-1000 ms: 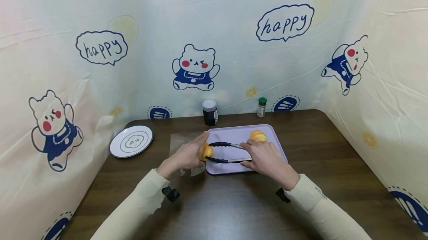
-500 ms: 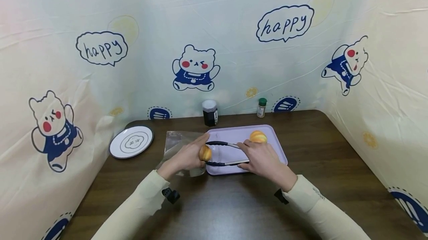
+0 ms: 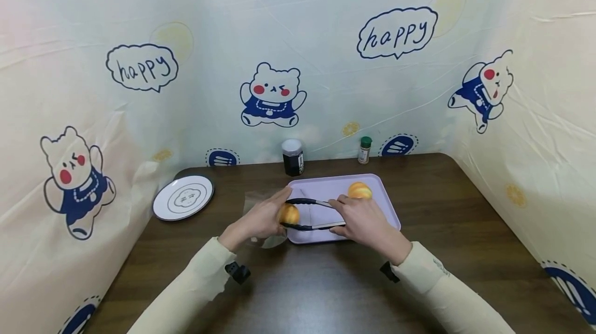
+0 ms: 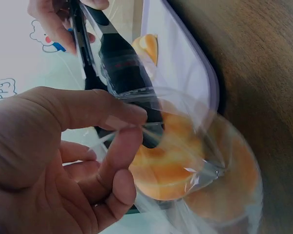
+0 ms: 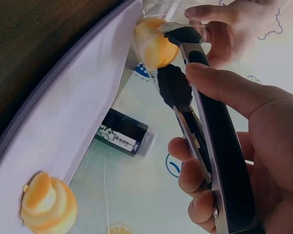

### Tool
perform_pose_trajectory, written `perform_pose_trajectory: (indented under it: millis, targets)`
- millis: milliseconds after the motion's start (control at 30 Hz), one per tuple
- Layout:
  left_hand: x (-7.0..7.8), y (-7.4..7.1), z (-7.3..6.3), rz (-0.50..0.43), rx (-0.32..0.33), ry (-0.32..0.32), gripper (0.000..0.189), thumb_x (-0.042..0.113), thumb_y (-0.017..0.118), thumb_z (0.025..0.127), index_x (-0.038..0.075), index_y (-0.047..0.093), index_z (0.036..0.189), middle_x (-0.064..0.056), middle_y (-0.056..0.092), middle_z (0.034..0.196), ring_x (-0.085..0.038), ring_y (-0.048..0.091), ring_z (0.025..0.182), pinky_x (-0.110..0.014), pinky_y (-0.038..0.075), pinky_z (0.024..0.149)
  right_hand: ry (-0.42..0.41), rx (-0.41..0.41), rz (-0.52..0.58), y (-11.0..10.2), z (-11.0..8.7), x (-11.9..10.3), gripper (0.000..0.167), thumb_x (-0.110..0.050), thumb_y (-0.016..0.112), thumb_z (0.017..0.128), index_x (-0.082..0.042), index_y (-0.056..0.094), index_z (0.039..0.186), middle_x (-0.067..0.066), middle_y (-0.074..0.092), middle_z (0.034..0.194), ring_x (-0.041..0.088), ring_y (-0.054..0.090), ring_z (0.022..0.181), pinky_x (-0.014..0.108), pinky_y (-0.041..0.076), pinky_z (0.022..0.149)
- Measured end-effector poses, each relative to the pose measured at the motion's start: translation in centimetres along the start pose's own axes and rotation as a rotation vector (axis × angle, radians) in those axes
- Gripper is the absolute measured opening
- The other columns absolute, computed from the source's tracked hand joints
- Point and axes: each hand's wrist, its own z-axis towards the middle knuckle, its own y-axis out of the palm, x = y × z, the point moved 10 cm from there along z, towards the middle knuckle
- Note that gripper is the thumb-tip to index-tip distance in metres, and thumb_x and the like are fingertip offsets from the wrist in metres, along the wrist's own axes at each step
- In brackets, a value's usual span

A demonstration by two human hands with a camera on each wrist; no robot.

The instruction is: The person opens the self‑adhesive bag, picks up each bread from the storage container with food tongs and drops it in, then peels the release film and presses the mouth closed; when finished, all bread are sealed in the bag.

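My left hand pinches the rim of a clear plastic bag between thumb and index finger, at the left end of the tray. My right hand grips a pair of black and silver tongs by the handles. The tong tips are spread apart and reach into the bag's mouth. A golden bread bun lies at those tips inside the bag, partly behind my left hand in the head view. Another orange-brown shape shows through the plastic in the left wrist view. A second bun sits on the lilac tray.
Left of the bag lies a white plate with a face drawing. A dark jar with a pale lid stands behind the tray, and a green-capped shaker further right. A printed curtain hangs behind the brown table.
The tongs and my right hand have shifted slightly left, and the tips stand further apart around the bun. The bag has flapped and changed shape. My left hand stays nearly in place.
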Motion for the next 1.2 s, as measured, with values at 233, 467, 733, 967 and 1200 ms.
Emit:
perform_pose_trajectory:
  millis: [233,467,733,967,1200]
  targets:
    - [0.3,-0.4,-0.2,0.004,0.022,-0.011,0.099,0.007,0.083,0.071,0.008,0.032,0.156,-0.009,0.032,0.163,-0.030,0.046,0.141,-0.049,0.046,0.109,0.025,-0.031,-0.001,0.2,0.1,0.2,0.063,-0.058,0.079,0.077,-0.016,0.069,0.122,0.001,0.071,0.100,0.013,0.062,0.069,0.028,0.051,0.053]
    - [0.2,-0.3,0.2,0.009,0.022,-0.010,0.101,0.008,0.083,0.070,0.008,0.032,0.156,-0.008,0.032,0.163,-0.030,0.048,0.139,-0.048,0.047,0.107,0.028,0.003,-0.005,0.1,-0.1,0.2,0.066,-0.061,0.080,0.073,-0.015,0.070,0.120,0.001,0.071,0.100,0.016,0.063,0.068,0.030,0.050,0.052]
    - [-0.1,-0.2,0.5,-0.025,0.015,-0.017,0.105,0.010,0.084,0.071,0.011,0.027,0.158,-0.005,0.025,0.166,-0.028,0.048,0.138,-0.046,0.048,0.106,0.021,0.000,0.001,0.3,-0.3,0.0,0.064,-0.060,0.080,0.074,-0.014,0.070,0.118,0.002,0.070,0.097,0.013,0.056,0.060,0.026,0.045,0.047]
    - [0.1,-0.1,0.4,-0.007,0.000,-0.009,0.111,0.009,0.085,0.069,0.013,0.022,0.160,-0.006,0.024,0.167,-0.027,0.051,0.136,-0.046,0.049,0.102,-0.046,0.035,-0.041,-0.1,-0.2,-0.6,0.061,-0.058,0.077,0.079,-0.018,0.068,0.124,-0.001,0.071,0.099,0.011,0.060,0.065,0.024,0.046,0.048]
    - [0.9,0.6,0.1,-0.037,-0.044,-0.007,0.112,0.005,0.084,0.070,0.015,0.019,0.160,-0.003,0.020,0.167,-0.025,0.045,0.140,-0.038,0.052,0.095,0.017,-0.017,0.044,0.5,0.3,-0.1,0.059,-0.058,0.077,0.079,-0.016,0.070,0.120,0.001,0.070,0.095,0.012,0.055,0.060,0.027,0.046,0.049]
